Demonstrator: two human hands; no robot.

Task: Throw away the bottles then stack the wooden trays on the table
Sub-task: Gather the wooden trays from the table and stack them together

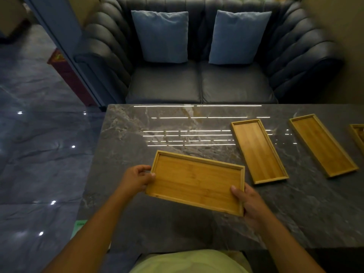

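Tray [195,182] long axis left-right, far-left corner raised | left hand [136,180], right hand [250,203] grip its short ends

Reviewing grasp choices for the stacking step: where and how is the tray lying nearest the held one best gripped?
Grip the middle tray by its two long rims, from above. It lies flat on the table, long and narrow with thin raised rims, and both long sides look clear.

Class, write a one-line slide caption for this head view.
Both hands, left and right, hold a wooden tray above the marble table; more trays lie to its right.
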